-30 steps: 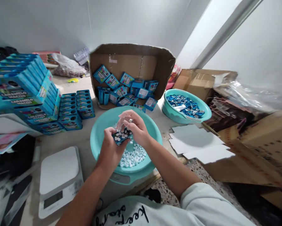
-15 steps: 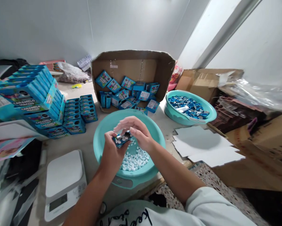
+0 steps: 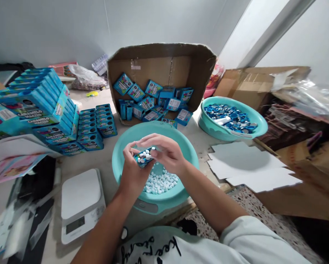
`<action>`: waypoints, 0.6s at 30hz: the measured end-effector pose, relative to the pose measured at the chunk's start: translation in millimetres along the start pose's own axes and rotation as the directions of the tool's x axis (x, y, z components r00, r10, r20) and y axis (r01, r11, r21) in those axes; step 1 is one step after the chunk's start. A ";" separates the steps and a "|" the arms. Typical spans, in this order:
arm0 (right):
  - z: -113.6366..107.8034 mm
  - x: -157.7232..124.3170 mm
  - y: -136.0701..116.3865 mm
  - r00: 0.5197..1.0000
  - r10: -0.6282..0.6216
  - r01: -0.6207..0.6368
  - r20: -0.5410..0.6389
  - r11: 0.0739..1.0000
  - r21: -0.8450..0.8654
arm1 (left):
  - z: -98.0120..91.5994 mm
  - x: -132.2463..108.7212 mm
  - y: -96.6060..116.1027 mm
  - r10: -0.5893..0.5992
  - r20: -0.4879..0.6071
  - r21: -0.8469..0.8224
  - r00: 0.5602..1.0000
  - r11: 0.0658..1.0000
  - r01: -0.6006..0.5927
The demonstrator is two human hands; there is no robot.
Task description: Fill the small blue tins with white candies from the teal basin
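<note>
My left hand (image 3: 131, 167) is closed around a small blue candy tin (image 3: 145, 157), tilted with its open face up. White round candies show in that face. My right hand (image 3: 168, 152) arches over the tin, its fingers stretched across the far side and its thumb near the right end; whether it touches the tin is partly hidden. Both hands are above a turquoise basin (image 3: 120, 143), where a heap of loose white candies (image 3: 161, 182) lies at the bottom.
Behind the basin, a cardboard box (image 3: 153, 55) on its side contains several blue tins. Blue packs (image 3: 43, 106) are stacked at left, above a white kitchen scale (image 3: 81, 196). At right are a turquoise basin of blue-and-silver pieces (image 3: 233, 117) and white card sheets (image 3: 247, 161).
My right hand has lowered closer to the tin, and the white candies in its open face show more clearly. The left hand keeps its hold. The view has shifted slightly.
</note>
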State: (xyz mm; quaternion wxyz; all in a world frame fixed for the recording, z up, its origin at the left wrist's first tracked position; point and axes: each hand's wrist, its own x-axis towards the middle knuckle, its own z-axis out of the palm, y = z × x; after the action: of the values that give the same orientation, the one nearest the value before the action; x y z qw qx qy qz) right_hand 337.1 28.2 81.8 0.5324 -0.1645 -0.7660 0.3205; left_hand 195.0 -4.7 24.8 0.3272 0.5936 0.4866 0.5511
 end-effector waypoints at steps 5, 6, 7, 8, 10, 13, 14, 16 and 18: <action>-4.2 2.1 9.1 0.956 -0.124 0.220 0.267 0.902 -0.371 | -0.4 -1.1 0.7 0.006 0.010 -0.031 1.000 1.000 -0.006; -4.5 2.2 10.6 0.954 -0.120 0.222 0.273 0.897 -0.382 | -0.5 -0.9 1.1 0.005 -0.015 -0.018 1.000 1.000 -0.005; -4.9 2.2 11.6 0.955 -0.121 0.222 0.271 0.896 -0.383 | -0.7 -0.6 1.7 0.005 -0.036 -0.004 0.999 1.000 -0.005; -5.6 2.3 12.2 0.956 -0.125 0.224 0.266 0.896 -0.384 | -0.9 0.0 2.4 0.007 -0.047 0.007 0.999 1.000 -0.007; -8.0 2.8 12.1 0.963 -0.125 0.216 0.238 0.887 -0.407 | -1.5 0.9 4.4 0.006 -0.051 0.010 0.999 1.000 -0.006; -14.3 3.5 11.0 0.984 -0.058 0.123 0.166 0.904 -0.410 | -2.3 1.3 7.3 -0.008 -0.051 -0.016 0.999 1.000 0.007; -16.6 3.5 11.0 0.990 -0.022 0.075 0.141 0.921 -0.383 | -2.5 1.2 7.9 -0.017 -0.052 -0.018 0.999 1.000 0.016; -20.3 3.3 12.0 0.992 0.041 -0.002 0.121 0.952 -0.307 | -3.1 1.0 8.4 -0.036 -0.055 -0.011 0.998 0.999 0.036; -22.3 3.1 14.2 0.991 0.073 -0.041 0.112 0.964 -0.263 | -3.7 1.2 8.2 -0.044 -0.060 -0.004 0.997 0.999 0.043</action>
State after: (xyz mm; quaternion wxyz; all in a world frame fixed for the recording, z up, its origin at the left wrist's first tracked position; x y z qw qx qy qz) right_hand 355.2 47.6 79.6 0.4496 -0.2351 -0.8271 0.2419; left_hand 193.1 -6.7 33.4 0.3253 0.5656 0.5082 0.5622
